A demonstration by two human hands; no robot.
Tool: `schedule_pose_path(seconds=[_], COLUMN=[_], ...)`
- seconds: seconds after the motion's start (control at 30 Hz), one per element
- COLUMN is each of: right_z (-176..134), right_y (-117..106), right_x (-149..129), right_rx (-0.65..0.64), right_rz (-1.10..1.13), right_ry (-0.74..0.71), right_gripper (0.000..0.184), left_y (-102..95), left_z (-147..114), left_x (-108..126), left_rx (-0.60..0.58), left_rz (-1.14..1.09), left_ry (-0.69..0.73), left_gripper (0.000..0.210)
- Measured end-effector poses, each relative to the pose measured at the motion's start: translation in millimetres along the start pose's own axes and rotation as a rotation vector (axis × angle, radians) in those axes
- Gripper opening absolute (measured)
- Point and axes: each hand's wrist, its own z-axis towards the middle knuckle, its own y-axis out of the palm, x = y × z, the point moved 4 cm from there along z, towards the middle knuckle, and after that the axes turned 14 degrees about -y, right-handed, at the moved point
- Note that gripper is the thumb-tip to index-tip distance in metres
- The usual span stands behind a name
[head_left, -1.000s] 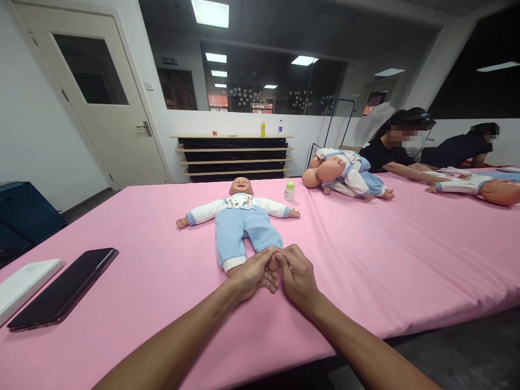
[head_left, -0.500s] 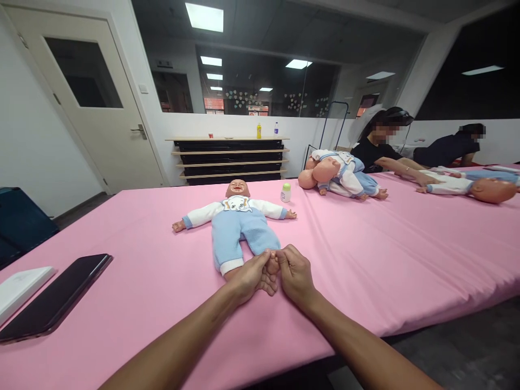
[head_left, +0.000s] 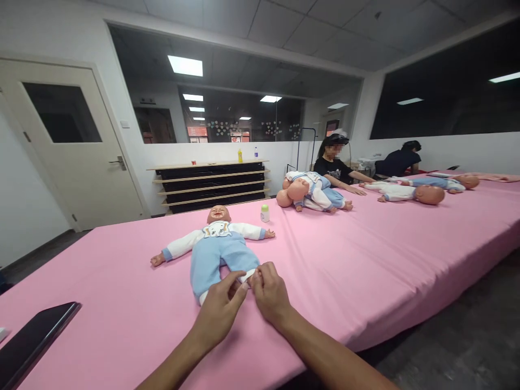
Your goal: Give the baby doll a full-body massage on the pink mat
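A baby doll (head_left: 221, 252) lies face up on the pink-covered table, its arms spread, in a white top with an animal face and light blue trousers. The white cuff (head_left: 248, 275) of the trouser leg on the right is between my two hands. My left hand (head_left: 221, 306) pinches the cuff's near-left edge with thumb and forefinger. On its other side, my right hand (head_left: 270, 292) has its fingers curled closed at the cuff's edge. Both hands mostly hide the doll's foot there. My left hand also covers the other foot.
A small bottle with a green cap (head_left: 265, 213) stands beyond the doll's hand. A black phone (head_left: 38, 338) lies at the left. Stacked dolls (head_left: 314, 192) and another doll (head_left: 410, 192) lie at the right, near a person (head_left: 335, 165). The table's front edge drops away at the right.
My left hand has moved from under the doll's foot up to the trouser cuff. My right hand has shifted from the toes to the cuff. The camera view has tilted up and turned right.
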Motion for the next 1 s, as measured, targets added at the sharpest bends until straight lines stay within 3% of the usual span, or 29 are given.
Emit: schedule_pose_path(seconds=[0.07, 0.17, 0.27, 0.33, 0.43, 0.53, 0.7, 0.83, 1.0], right_z=[-2.4, -5.6, -7.5, -8.0, -7.2, -5.4, -8.0, -5.5, 36.9], right_y=[1.6, 5.3, 6.9, 6.6, 5.6, 2.9, -8.1, -10.0, 8.2], right_x=[-3.2, -7.4, -7.9, -6.7, -4.8, -6.2, -29.5, -57.3, -82.2], right_rx=[-0.035, -0.074, -0.106, -0.129, -0.166, -0.161, -0.005, 0.001, -0.069], right_rz=[-0.103, -0.220, -0.278, -0.308, -0.320, -0.315, -0.227, -0.008, 0.219], right_ry=[-0.028, -0.082, -0.082, -0.057, -0.028, -0.044, -0.320, -0.566, -0.535], right_gripper=[0.014, 0.005, 0.004, 0.004, 0.003, 0.004, 0.013, 0.024, 0.021], left_y=[-10.5, -16.5, -17.2, -17.3, -17.2, -15.3, -14.9, -37.7, -71.9], left_z=[-21.4, -43.1, -48.7, -47.1, -41.8, -37.9, -39.0, -34.4, -8.2], left_x=[1.1, -20.4, -49.5, -60.3, -62.5, -56.5, -50.4, -42.4, -31.5], left_rx=[0.113, 0.231, 0.274, 0.236, 0.137, 0.102, 0.078, 0.131, 0.166], left_rz=[0.324, 0.721, 0.955, 0.969, 0.886, 0.823, 0.629, 0.314, -0.240], left_ry=[0.126, 0.212, 0.112, 0.016, -0.101, -0.093, 0.053, 0.113, 0.120], left_gripper=[0.033, 0.032, 0.034, 0.036, 0.034, 0.029, 0.025, 0.020, 0.025])
